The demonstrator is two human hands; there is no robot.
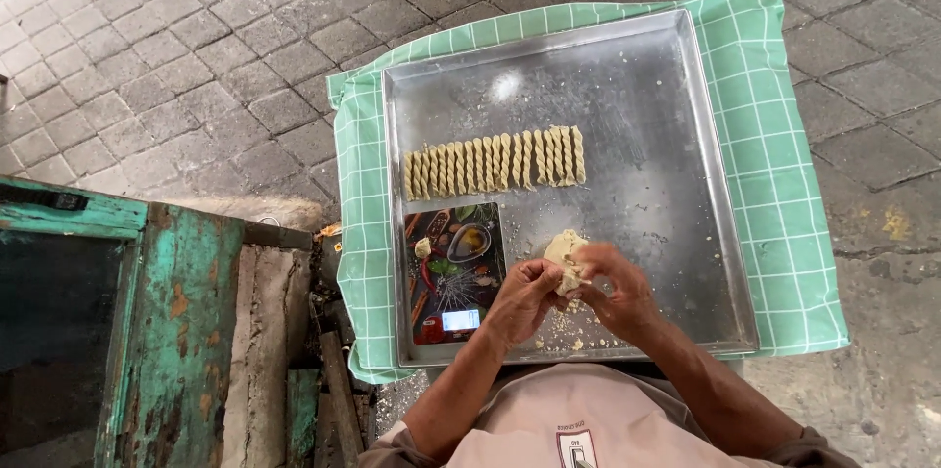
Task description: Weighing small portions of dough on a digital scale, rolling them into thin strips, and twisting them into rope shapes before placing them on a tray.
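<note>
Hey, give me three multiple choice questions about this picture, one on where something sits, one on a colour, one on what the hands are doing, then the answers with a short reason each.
1. Where does the small scale sit on the tray?
A. Near left corner
B. Far right corner
C. Off the tray, on the pavement

2. What colour is the checked cloth under the tray?
A. Red
B. Green
C. Blue

3. What are the hands doing?
A. Resting flat on the tray
B. Lifting the scale
C. Both holding a dough lump

Answers:
1. A, the scale lies by the tray's near left edge, below the row of twisted sticks.
2. B, the cloth is green with white lines.
3. C, the left hand and right hand meet around the pale lump.
</note>
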